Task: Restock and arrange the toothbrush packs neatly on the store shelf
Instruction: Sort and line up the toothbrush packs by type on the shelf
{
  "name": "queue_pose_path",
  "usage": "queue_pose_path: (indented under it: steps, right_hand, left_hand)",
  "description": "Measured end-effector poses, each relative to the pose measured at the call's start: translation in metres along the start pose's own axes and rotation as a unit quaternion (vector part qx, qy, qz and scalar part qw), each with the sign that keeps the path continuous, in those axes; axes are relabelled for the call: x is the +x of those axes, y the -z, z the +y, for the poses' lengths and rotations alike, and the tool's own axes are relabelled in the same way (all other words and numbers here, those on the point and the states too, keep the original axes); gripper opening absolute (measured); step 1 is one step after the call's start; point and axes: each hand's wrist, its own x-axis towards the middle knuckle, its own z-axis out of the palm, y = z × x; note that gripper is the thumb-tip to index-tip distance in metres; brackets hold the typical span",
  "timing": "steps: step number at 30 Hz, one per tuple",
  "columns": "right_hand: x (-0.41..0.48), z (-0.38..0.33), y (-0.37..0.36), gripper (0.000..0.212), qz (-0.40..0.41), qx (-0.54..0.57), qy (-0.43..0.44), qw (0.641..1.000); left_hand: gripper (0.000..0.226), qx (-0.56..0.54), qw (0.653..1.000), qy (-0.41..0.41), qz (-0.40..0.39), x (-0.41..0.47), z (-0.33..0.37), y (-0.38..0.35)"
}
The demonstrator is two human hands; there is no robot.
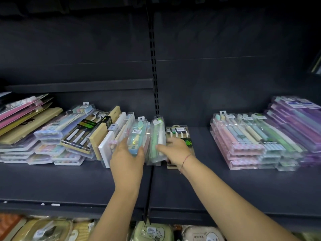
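Observation:
On the dark shelf, a row of toothbrush packs stands on edge, leaning left. My left hand grips a clear pack with a blue and yellow toothbrush at the right end of that row. Beside it stands a clear pack with a green and white brush; my right hand holds it, thumb on its front. A flat pack with dark brush heads lies under my right hand.
Stacks of pastel packs and pink and tan packs lie at the left. Pink, green and purple stacks fill the right. A slotted upright divides the back wall. The shelf below holds packaged goods.

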Motion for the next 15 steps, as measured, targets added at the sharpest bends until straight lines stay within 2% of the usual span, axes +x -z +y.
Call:
queue_pose_path:
  steps: [2,4,8,15]
  right_hand:
    - [-0.011,0.001,0.014,0.002,0.021,0.052,0.005,0.998]
    - [-0.022,0.004,0.031,0.002,0.044,0.099,0.011,0.994]
    - [-0.044,0.015,0.063,0.020,0.049,0.109,0.050,0.992]
    - [-0.075,0.027,0.109,0.032,0.048,0.119,0.059,0.990]
  left_hand:
    - [0.057,0.007,1.000,0.014,-0.003,0.002,0.000,0.001]
    - [0.055,-0.002,1.000,0.026,-0.001,0.002,0.002,0.003]
    - [0.053,-0.035,0.999,0.028,0.029,-0.004,0.008,0.002]
    - [0.053,-0.161,0.986,0.014,0.047,-0.034,0.036,-0.008]
